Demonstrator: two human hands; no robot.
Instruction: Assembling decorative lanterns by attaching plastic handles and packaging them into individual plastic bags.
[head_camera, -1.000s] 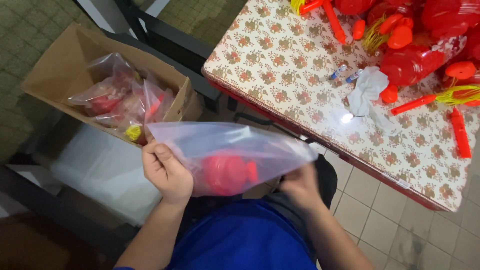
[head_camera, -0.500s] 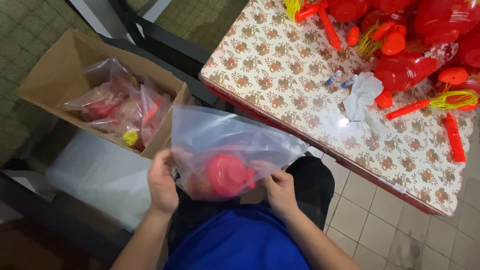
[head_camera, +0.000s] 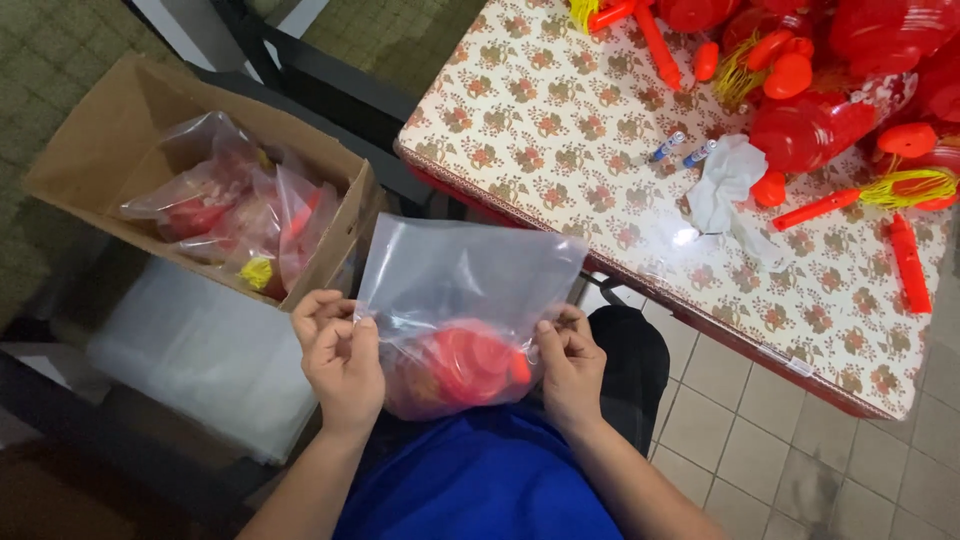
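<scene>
A clear plastic bag (head_camera: 465, 300) with a red plastic piece (head_camera: 462, 362) sagging at its bottom is held between the hands. Its side edges are pinched shut-fingered by the left hand (head_camera: 340, 352) and right hand (head_camera: 570, 365). The film is judged light, limp and slippery, best gripped at the edges above the load.

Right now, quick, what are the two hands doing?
Left hand: closed, pinching the left edge of the clear plastic bag with the red toy inside.
Right hand: closed, pinching the bag's right edge.
</scene>
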